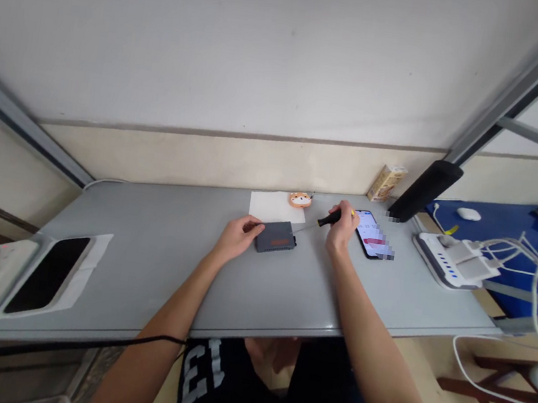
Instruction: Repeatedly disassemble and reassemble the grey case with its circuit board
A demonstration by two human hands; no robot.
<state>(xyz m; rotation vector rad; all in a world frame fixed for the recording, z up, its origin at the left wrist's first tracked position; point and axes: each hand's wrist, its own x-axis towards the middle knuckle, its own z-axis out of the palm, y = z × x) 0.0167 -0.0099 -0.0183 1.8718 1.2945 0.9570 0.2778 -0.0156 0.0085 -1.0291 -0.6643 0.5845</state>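
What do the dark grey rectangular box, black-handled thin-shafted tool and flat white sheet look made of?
Dark grey rectangular box: probably matte plastic, from its dull surface; painted metal is possible. Black-handled thin-shafted tool: dark grip, perhaps plastic or rubber; slim, pale shaft, likely metal. Flat white sheet: matte, thin, probably paper.

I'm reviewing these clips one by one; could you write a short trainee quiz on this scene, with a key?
1. What does the right hand hold?
A) a spoon
B) a black-handled screwdriver
C) a cup
2. True or false: the left hand touches the dark grey box.
3. Fill in: the phone beside the right hand has its screen ____ (lit or dark).

Key: 1. B; 2. true; 3. lit
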